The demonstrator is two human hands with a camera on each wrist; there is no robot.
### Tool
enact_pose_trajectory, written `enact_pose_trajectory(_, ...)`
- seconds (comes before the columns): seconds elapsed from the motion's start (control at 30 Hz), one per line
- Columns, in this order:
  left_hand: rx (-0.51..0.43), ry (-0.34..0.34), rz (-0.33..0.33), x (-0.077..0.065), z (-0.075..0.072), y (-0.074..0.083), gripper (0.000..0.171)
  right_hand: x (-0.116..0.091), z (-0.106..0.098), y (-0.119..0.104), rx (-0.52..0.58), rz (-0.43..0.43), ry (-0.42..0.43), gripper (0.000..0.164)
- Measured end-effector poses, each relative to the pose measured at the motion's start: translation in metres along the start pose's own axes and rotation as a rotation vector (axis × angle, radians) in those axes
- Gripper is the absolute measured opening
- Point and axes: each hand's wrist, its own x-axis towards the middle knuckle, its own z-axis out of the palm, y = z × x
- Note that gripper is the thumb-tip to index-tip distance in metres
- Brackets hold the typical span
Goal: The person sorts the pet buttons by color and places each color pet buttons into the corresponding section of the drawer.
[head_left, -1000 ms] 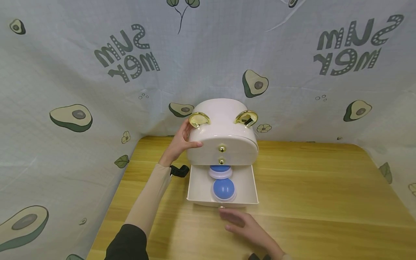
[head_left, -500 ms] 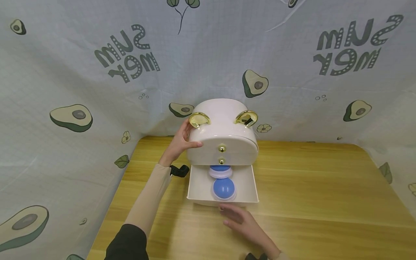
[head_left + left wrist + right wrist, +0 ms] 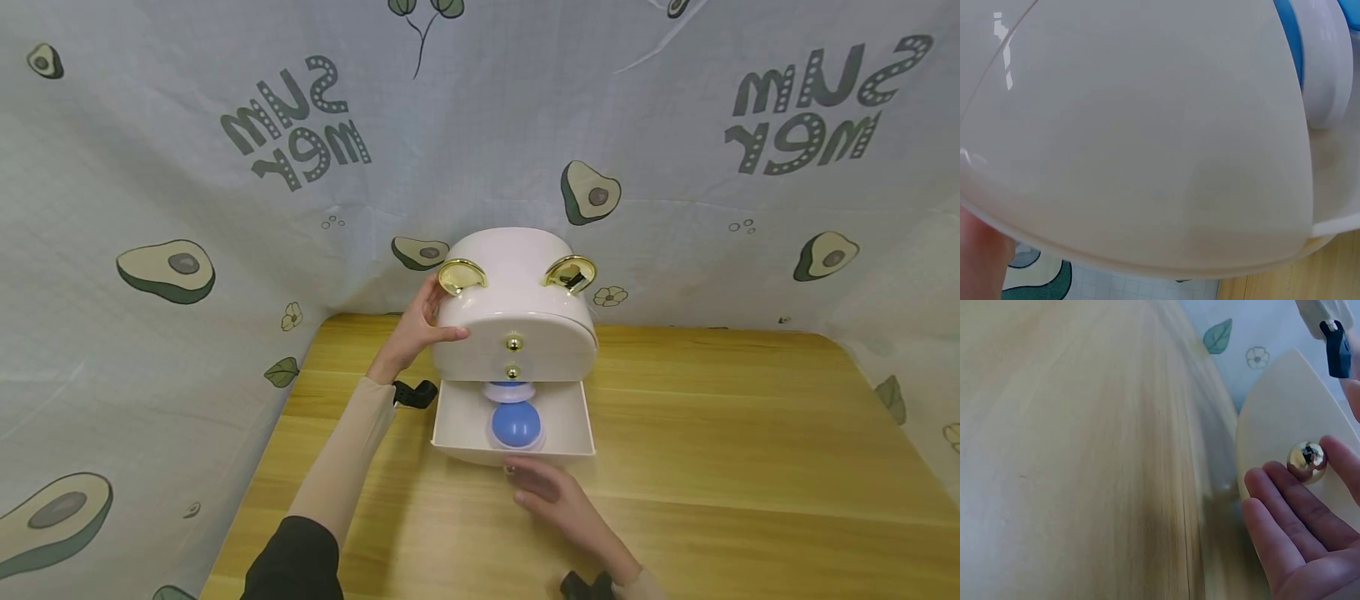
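Note:
A glossy white storage box (image 3: 517,350) with gold ears and gold knobs stands at the table's back edge. My left hand (image 3: 412,333) holds its left side, thumb on the front face, other fingers going behind the side. The lowest drawer (image 3: 457,417) is pulled out. Inside it lie a blue-domed button with a white base (image 3: 516,425) and a second one (image 3: 510,390) partly hidden beneath the box's upper part. Fairly straight fingers of my right hand (image 3: 558,500) touch the drawer's gold knob (image 3: 1307,462), with a fingertip on either side of it.
The box stands on a wood-grain table (image 3: 735,433), whose surface stretches off to the right. A pale cloth (image 3: 480,125) printed with avocados hangs close behind. Each wrist wears a black strap (image 3: 415,394).
The drawer has slid a little way into the box, with my right hand following it forward. More of the rear button is now covered. My left hand stays in place.

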Motion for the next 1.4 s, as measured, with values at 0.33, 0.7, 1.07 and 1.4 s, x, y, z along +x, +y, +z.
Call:
enact_pose_trajectory(0.33, -0.012, 0.003, -0.007, 0.0, 0.0, 0.0, 0.093, 0.014, -0.006, 0.003, -0.034, -0.015, 0.035, 0.042)
enact_pose_trajectory(0.7, -0.002, 0.004, -0.003, 0.0, 0.0, 0.0, 0.093, 0.021, -0.007, 0.001, -0.032, 0.02, 0.035, 0.04)
enact_pose_trajectory(1.07, 0.007, 0.003, -0.003, 0.0, 0.0, 0.0, 0.095, 0.025, -0.008, 0.002, -0.003, 0.013, 0.022, 0.039)
enact_pose_trajectory(1.4, 0.018, -0.008, -0.009, 0.0, -0.001, 0.001, 0.093, 0.029, -0.01, 0.0, 0.018, 0.029, 0.025, 0.039)
